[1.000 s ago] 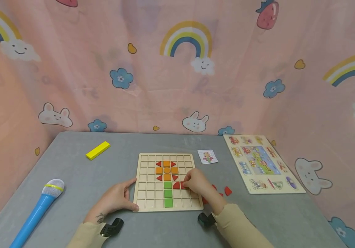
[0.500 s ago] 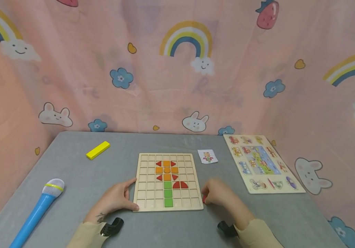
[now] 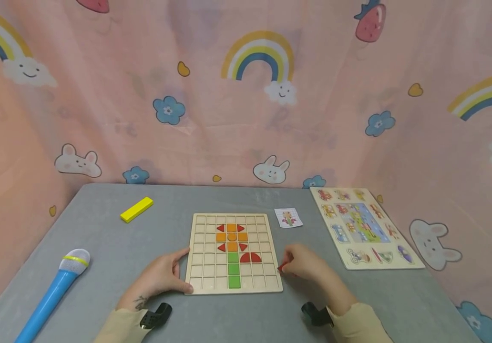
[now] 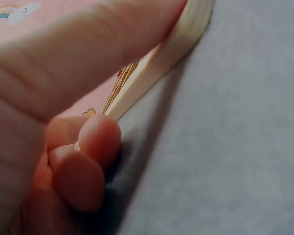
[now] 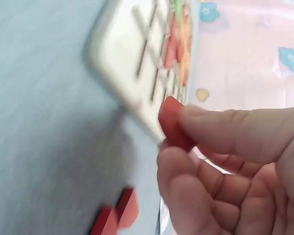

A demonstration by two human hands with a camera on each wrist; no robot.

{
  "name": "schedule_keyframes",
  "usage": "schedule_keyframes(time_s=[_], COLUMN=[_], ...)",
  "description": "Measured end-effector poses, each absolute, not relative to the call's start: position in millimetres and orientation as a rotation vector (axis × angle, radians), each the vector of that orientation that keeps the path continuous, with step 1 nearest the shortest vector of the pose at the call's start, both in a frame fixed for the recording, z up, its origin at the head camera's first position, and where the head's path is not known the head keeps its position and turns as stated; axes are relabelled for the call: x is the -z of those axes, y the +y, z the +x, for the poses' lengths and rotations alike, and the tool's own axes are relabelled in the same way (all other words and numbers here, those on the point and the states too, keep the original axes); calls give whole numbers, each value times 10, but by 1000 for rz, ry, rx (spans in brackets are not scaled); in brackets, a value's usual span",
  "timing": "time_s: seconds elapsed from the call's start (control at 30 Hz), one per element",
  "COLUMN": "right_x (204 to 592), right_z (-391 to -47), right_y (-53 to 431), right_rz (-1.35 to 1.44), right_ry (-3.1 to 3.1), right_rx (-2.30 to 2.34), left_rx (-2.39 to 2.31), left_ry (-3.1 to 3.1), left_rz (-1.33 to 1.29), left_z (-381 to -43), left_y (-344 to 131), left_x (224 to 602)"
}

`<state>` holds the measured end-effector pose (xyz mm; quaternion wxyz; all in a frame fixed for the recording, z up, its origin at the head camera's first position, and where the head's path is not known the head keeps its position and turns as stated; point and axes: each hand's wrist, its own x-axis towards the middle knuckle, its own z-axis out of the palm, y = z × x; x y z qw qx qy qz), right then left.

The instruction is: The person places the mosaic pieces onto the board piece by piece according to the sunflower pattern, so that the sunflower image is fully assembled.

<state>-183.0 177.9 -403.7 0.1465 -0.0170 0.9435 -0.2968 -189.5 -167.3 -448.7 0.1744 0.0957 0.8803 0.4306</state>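
A wooden grid board (image 3: pixel 203 281) lies in front of me, with orange squares (image 3: pixel 231 228), red triangles and a column of green squares (image 3: pixel 233 269) set in it. Two red quarter-round pieces (image 3: pixel 250 257) sit beside the top green square. My left hand (image 3: pixel 162 275) rests against the board's left side, its thumb at the near corner. Beside the right edge, my right hand (image 3: pixel 303 263) pinches a red block (image 5: pixel 174 122) between thumb and fingers. In the right wrist view, more red pieces (image 5: pixel 129 209) lie on the table below that hand.
A patterned card (image 3: pixel 288 217) lies behind the board to the right. Farther right is a picture puzzle board (image 3: pixel 338 247). On the left are a yellow bar (image 3: pixel 137 209) and a blue toy microphone (image 3: pixel 53 297). A printed curtain (image 3: pixel 211 143) hangs behind the table.
The right hand let go of a red piece on the board, moved right to the table beside it and picked up another red block. The left hand stayed in place.
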Motion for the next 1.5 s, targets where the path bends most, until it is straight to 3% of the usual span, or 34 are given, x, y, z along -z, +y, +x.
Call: schedule_keyframes(time_s=[0.4, 0.8, 1.5], right_x=[4096, 4157, 4183], right_z=[-1869, -1917, -1904], right_y=[1293, 1102, 956], right_rz=[-129, -48, -168], right_ry=[2493, 2542, 2685], right_rx=[1297, 1176, 1105], left_rx=[-1222, -1217, -1213], left_ry=[2496, 2508, 2509], left_rz=[285, 271, 255], left_z=[-1891, -1896, -1887], left_y=[-1656, -1671, -1663], left_x=[4520, 4526, 4505])
